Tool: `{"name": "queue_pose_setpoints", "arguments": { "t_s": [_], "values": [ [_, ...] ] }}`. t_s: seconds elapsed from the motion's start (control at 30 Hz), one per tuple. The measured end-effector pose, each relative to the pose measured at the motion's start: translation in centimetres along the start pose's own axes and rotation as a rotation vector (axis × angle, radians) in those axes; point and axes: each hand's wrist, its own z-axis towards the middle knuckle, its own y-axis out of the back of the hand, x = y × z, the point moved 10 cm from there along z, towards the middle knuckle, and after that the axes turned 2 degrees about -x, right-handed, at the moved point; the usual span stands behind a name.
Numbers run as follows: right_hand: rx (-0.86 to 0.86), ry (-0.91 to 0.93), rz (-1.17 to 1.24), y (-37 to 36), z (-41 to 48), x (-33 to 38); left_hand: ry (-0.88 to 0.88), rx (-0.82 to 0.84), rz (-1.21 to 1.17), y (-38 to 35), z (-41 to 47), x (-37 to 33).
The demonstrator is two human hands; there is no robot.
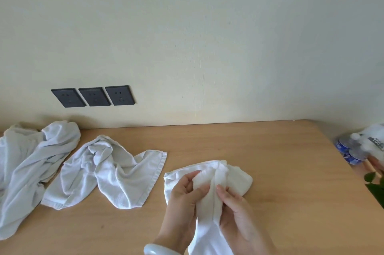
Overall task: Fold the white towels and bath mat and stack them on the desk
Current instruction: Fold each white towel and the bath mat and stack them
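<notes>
1. Gripping with both: left hand (182,192) and right hand (236,209), each curled round a bunched ridge of the small white towel (234,180), thumbs pinching the cloth.
2. Held low over the desk (270,150), partly resting on it just beyond the fingertips and trailing down between the wrists.
3. Left of the left hand: a crumpled towel (108,171). Further left, well apart: a larger rumpled heap (31,167), bath mat or towel, cannot tell which.
4. Likely at the first fold: searching out edges or corners, with nothing yet folded or stacked.
5. Next, probably: find two corners, spread flat ahead of the hands, then fold in halves.
6. Far to the right of the right hand: bottles (347,150) and green leaves (374,182), best kept clear of.
</notes>
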Motion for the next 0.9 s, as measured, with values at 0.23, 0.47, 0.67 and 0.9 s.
{"name": "queue_pose_setpoints", "arguments": {
  "t_s": [0.23, 0.47, 0.67, 0.9],
  "values": [
    [-0.254, 0.429, -0.639, -1.2, -2.1, 6.5, -0.205, -0.189, 0.144, 1.1, -0.8, -3.6],
    [-0.281, 0.589, -0.792, -4.4, -3.2, 6.6, -0.316, -0.163, 0.338, -1.0, -2.1, -5.0],
    [-0.37, 0.652, -0.901, -4.2, -3.9, 7.4, -0.326, -0.251, 0.362, 0.1, -2.9, -5.3],
    [-0.291, 0.631, -0.888, -5.9, -4.1, 7.0, -0.543, -0.251, 0.516, -0.8, -3.9, -7.7]
  ]
}}
